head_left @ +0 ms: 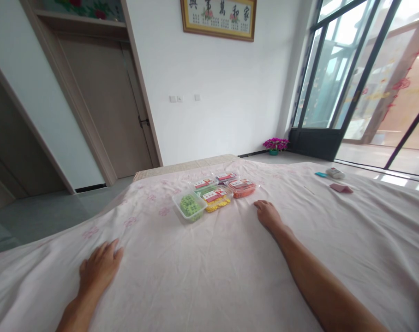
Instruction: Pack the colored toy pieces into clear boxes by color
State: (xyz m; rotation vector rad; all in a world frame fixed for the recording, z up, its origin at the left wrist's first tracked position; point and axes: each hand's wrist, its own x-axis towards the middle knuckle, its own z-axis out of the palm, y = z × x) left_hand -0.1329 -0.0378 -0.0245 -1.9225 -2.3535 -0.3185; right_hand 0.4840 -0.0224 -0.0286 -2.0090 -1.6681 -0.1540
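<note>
Plastic boxes [216, 195] clustered, pink item [341, 188] rightward, flowers [276, 144] beyond

- The left hand [99, 267], bare, has a broad back, slender fingers [103, 249] and a shorter thumb [119, 254].
- The left forearm [76, 313], bare as well, shows as a short stretch below a narrower wrist [86, 293].
- The right hand [269, 214], also bare, looks small and rounded, tapering at the wrist.
- The right forearm [316, 272], uncovered along its visible length, is smooth in outline, widening toward the elbow end.
- Fingernails are too small to make out.
</note>
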